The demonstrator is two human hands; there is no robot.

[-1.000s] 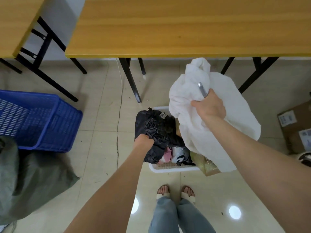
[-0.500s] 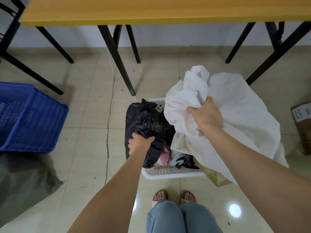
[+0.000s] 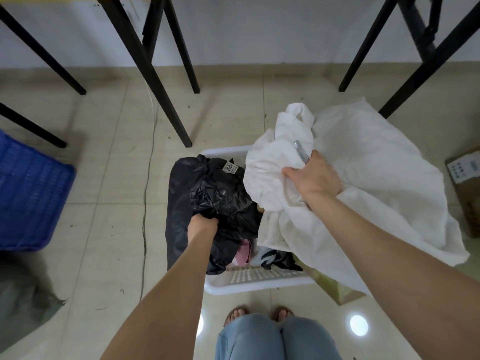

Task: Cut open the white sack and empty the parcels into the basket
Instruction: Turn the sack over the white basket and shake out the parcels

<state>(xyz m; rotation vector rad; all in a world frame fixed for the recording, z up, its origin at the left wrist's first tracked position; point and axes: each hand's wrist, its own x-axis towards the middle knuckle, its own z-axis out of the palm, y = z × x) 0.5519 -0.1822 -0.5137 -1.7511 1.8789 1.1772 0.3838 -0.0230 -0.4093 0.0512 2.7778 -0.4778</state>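
White sack hangs bunched at about 2 o'clock in the view, draped over the right side of the white basket and spilling onto the pale tiled floor. The right hand has its fingers closed tight on a fold of the sack, and a slim metal tool sticks up out of the same fist. The floor is glossy beige tile with scattered specks and a thin cable running from 12 toward 6 o'clock; two ceiling lights reflect near the person's feet. Black table legs stand against a white wall at 12 o'clock.

The basket sits at the centre, just ahead of the sandalled feet. In it lie a large black plastic parcel, a pink parcel and a black-and-white one. The left hand grips the crumpled black parcel, fingers buried in its folds. A small tag on that parcel reads "2004". A blue crate stands at 9 o'clock, a grey-green bag at 8 o'clock, and a cardboard box with an unreadable printed label at 3 o'clock.
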